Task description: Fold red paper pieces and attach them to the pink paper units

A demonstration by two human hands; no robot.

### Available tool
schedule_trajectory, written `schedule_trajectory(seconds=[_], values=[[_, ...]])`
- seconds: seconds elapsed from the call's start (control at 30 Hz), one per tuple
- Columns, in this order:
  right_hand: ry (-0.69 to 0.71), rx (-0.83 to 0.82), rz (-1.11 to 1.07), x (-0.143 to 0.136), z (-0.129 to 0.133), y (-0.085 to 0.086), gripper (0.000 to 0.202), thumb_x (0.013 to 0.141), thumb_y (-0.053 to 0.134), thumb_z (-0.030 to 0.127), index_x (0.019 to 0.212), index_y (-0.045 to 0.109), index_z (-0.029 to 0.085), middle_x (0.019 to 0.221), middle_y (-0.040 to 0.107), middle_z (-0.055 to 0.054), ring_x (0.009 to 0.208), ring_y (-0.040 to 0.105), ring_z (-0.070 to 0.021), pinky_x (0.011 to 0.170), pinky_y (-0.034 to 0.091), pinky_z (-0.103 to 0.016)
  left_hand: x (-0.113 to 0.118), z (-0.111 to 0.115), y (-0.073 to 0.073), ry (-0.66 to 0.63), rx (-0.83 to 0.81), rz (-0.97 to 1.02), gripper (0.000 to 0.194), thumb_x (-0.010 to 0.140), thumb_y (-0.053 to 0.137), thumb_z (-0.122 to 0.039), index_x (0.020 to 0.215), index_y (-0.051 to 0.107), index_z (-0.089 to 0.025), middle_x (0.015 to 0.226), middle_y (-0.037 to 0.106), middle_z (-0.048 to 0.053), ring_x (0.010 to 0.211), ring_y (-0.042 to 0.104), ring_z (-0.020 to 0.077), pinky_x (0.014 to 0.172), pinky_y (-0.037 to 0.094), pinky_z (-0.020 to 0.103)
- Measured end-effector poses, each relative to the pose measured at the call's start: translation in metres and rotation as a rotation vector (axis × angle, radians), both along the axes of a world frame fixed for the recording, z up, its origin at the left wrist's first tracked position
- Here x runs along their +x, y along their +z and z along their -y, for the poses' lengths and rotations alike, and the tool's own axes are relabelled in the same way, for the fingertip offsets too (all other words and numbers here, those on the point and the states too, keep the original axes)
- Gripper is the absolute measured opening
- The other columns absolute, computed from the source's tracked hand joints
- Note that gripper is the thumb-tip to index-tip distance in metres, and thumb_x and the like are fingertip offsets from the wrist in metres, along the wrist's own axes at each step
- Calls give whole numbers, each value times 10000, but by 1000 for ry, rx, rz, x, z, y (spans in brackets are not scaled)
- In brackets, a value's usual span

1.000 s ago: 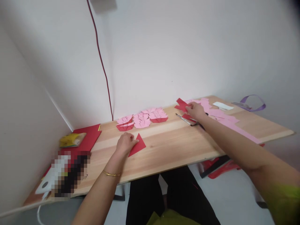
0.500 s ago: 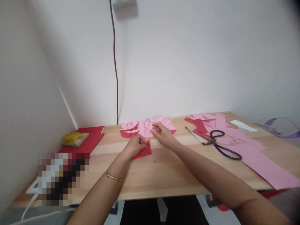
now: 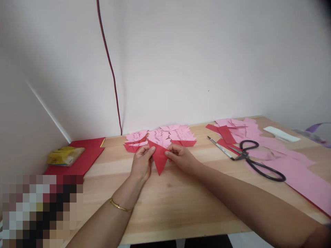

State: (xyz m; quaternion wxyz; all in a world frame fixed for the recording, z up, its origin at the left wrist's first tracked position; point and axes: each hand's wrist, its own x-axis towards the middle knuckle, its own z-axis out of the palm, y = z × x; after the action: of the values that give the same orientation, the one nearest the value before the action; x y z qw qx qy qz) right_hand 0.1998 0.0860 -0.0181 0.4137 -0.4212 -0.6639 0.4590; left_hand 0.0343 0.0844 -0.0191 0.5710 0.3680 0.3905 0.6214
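Observation:
A piece of red paper (image 3: 159, 160) is held up above the table, one pointed corner hanging down towards me. My left hand (image 3: 142, 161) pinches its left edge, with the thumb lying on the face of the sheet. On the opposite edge, my right hand (image 3: 182, 157) grips the paper between thumb and fingers. Just beyond both hands lie pink cut paper pieces (image 3: 157, 135), spread in a group. Red folded paper pieces (image 3: 184, 143) lie along the near side of that group, partly hidden by my hands.
Black-handled scissors (image 3: 244, 155) and a pen (image 3: 220, 147) lie to the right beside pink paper scraps (image 3: 243, 129). A large pink sheet (image 3: 302, 179) reaches the table's right edge. At left, a yellow packet (image 3: 66, 156) rests on red sheets (image 3: 90, 151). A wall stands behind the table.
My right hand has come down and taken hold of the red paper. The paper has been lifted and turned so a corner points towards me. The view has shifted slightly.

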Motion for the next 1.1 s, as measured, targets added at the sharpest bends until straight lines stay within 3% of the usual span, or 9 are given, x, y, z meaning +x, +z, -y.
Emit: schedule_trajectory(seconds=[0.13,0.23,0.37,0.53,0.63,0.73,0.83,0.93,1.1], values=[[-2,-6,18,1,0,0,230,803,555,394,725,528,180,642,548,20,613,512,-118,586,389,-248,-7,-2,2,30,-26,37,235,593,777,-256,689,585,-162,643,620,-33,591,567,78,605,454,204],[-16,-24,-20,2,0,-1,231,804,554,397,736,527,177,641,540,25,612,506,-112,586,380,-243,-5,1,1,-30,-35,27,237,619,767,-294,742,615,-160,684,643,-12,612,587,93,625,465,224],[-36,-57,-85,3,2,3,233,799,560,408,752,528,182,635,531,29,615,511,-110,598,387,-245,-1,7,-3,-164,-37,-133,263,634,756,-312,818,671,-144,796,677,42,700,618,137,695,479,269],[31,-76,-187,4,2,5,241,735,641,383,831,542,185,755,561,15,653,520,-107,626,404,-250,-5,7,-8,-158,0,-292,220,666,730,-314,783,682,-134,798,672,46,692,599,134,701,475,273],[54,-58,-252,4,0,1,229,733,645,360,850,546,190,709,532,31,633,494,-100,614,389,-245,-8,5,-6,-173,24,-351,210,697,701,-329,770,687,-132,770,666,44,676,587,130,674,469,259],[80,-58,-301,4,-1,-1,220,756,618,334,921,564,200,633,493,49,600,465,-96,601,373,-244,-10,4,-4,-185,47,-332,214,726,671,-327,836,697,-145,800,676,47,713,599,134,685,470,251],[90,-59,-271,4,0,-3,127,784,569,302,843,596,194,623,497,39,589,451,-94,592,363,-245,-8,4,-1,-180,9,-276,228,692,694,-307,858,694,-150,782,684,46,708,620,151,633,479,244],[86,37,-193,5,-2,-5,119,802,528,257,733,598,189,632,503,26,607,464,-99,605,374,-248,-7,7,6,-199,-87,-150,263,683,701,-338,870,679,-155,745,682,52,669,635,173,552,485,250],[82,341,-79,9,-7,-8,170,819,479,160,735,622,197,768,590,-20,732,543,-124,706,430,-274,-9,12,18,-439,-300,-33,460,766,554,-555,887,667,-125,825,685,124,661,653,202,550,522,308]])
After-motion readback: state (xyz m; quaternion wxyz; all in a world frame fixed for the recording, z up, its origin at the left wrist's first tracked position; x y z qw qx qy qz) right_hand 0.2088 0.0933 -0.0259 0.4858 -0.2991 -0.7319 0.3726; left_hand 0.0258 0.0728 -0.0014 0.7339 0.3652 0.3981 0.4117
